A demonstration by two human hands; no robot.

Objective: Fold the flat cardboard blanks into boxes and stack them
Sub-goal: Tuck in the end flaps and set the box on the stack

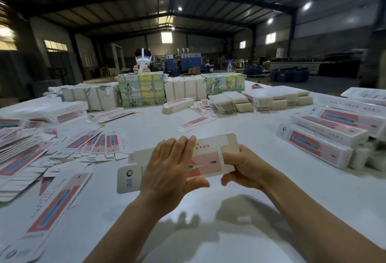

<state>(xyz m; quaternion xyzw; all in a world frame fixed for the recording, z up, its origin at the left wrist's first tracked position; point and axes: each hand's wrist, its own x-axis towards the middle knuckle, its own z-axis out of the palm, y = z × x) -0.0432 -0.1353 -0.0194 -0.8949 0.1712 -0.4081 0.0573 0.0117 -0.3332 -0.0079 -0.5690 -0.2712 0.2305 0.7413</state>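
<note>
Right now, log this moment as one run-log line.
step: folding | left hand: flat on blank | right hand: grips blank's right end | folded boxes: stacked right

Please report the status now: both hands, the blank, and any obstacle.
Left hand flat on pink-and-white cardboard blank, thumb under. Right hand grips its right end. Blank held above white table, unfolded. Nothing blocks.

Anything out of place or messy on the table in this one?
Mostly orderly. The flat blanks at the left lie fanned and overlapping rather than squared. A loose rubber band lies on the table. Both hands hold one blank.
</note>
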